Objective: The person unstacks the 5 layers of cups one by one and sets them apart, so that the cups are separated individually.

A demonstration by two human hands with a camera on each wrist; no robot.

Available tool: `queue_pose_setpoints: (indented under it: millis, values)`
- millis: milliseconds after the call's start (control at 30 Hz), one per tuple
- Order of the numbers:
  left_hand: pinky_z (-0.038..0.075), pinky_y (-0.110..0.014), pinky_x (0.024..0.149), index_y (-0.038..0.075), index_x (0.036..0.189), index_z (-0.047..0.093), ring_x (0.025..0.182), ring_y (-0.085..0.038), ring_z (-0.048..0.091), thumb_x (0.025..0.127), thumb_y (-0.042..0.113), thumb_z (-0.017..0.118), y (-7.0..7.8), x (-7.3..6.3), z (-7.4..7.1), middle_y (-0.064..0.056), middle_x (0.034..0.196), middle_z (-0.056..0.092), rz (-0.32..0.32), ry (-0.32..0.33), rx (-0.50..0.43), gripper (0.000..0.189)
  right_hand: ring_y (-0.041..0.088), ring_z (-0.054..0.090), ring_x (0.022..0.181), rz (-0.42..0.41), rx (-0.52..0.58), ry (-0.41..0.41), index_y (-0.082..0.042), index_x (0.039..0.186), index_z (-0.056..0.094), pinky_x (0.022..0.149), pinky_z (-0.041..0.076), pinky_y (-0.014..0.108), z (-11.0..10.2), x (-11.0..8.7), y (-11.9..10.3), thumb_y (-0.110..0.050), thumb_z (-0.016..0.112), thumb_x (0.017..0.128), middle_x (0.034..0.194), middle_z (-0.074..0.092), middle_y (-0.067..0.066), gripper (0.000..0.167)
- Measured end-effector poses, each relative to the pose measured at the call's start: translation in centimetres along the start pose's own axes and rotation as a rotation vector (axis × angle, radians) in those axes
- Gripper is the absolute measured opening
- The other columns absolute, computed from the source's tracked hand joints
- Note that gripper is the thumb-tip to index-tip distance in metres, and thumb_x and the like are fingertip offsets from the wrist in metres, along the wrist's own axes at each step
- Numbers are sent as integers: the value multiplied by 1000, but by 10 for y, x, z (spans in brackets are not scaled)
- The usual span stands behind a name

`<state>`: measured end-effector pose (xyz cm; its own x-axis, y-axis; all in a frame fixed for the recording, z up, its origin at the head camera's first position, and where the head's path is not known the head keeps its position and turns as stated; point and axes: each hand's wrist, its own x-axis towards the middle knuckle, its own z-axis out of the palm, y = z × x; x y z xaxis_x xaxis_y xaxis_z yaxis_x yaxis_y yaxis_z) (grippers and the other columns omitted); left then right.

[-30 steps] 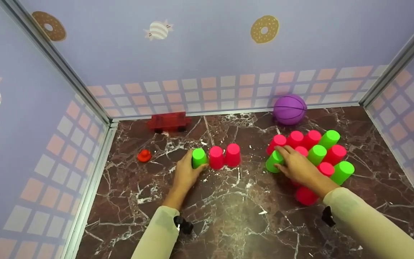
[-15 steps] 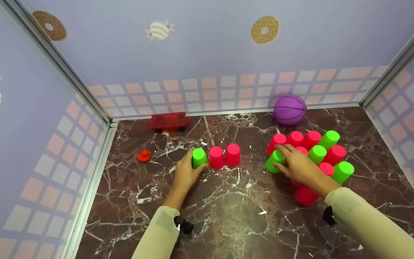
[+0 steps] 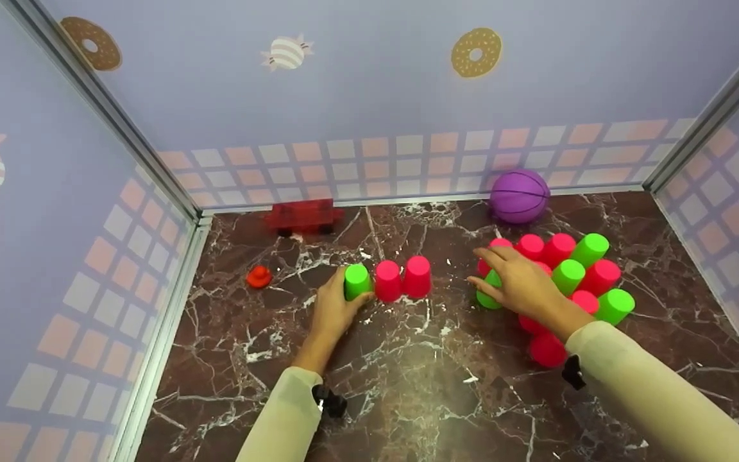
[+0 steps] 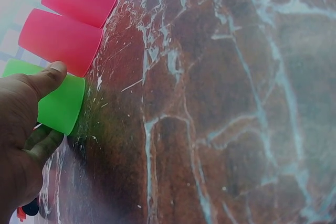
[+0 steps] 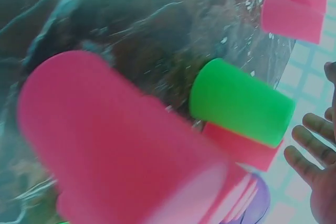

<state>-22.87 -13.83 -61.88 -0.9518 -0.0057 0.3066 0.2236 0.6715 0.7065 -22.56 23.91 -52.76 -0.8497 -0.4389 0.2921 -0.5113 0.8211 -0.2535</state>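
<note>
In the head view my left hand point(image 3: 333, 309) holds an upside-down green cup point(image 3: 357, 280) between thumb and fingers; the left wrist view shows the thumb across this green cup point(image 4: 63, 100). Two upside-down pink cups, a nearer one point(image 3: 388, 282) and a farther one point(image 3: 417, 277), stand in a row to its right. Over the left side of a cup cluster hovers my right hand point(image 3: 523, 285), partly covering another green cup point(image 3: 487, 295). The right wrist view has the right hand's spread fingers point(image 5: 310, 145) apart from that green cup point(image 5: 239, 100).
Several more pink and green cups stand upside down at the right, such as a green cup point(image 3: 614, 307). A purple ball point(image 3: 519, 197) sits by the back wall. A red toy vehicle point(image 3: 304, 216) and a small orange-red object point(image 3: 258, 277) lie at the left.
My right hand has let go of the green cup at the cluster's left edge; its fingers have straightened and lifted off. My left hand has stayed on its cup.
</note>
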Motion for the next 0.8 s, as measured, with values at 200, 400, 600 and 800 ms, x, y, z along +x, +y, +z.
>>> queue_pose_setpoints:
  millis: [200,400,600,800]
  values:
    - [61,-60,100,6,135,67,112,-44,77,84,26,97,5,-1,-2,-21,123,79,-22,-20,11,62,42,74,115,-50,18,-27,-3,149,64,98,63,58,13,26,-22,-41,80,101,132,70,22,63]
    - [64,-53,95,14,134,67,107,-34,80,80,40,98,-40,6,23,-11,118,81,21,19,41,67,47,74,120,-17,112,-90,-4,156,58,105,60,61,33,45,-46,-42,79,102,141,67,25,70]
    - [64,-50,97,16,140,67,110,-32,80,82,50,95,-54,9,32,-9,123,81,10,-7,100,73,49,75,117,8,155,-130,-1,159,54,104,61,61,54,54,-61,-40,79,102,145,66,26,73]
    - [64,-51,99,16,141,66,112,-33,79,84,49,94,-51,8,31,-11,124,80,4,-13,90,72,50,75,113,-9,121,-106,5,155,54,100,62,61,68,58,-68,-34,79,103,138,67,29,69]
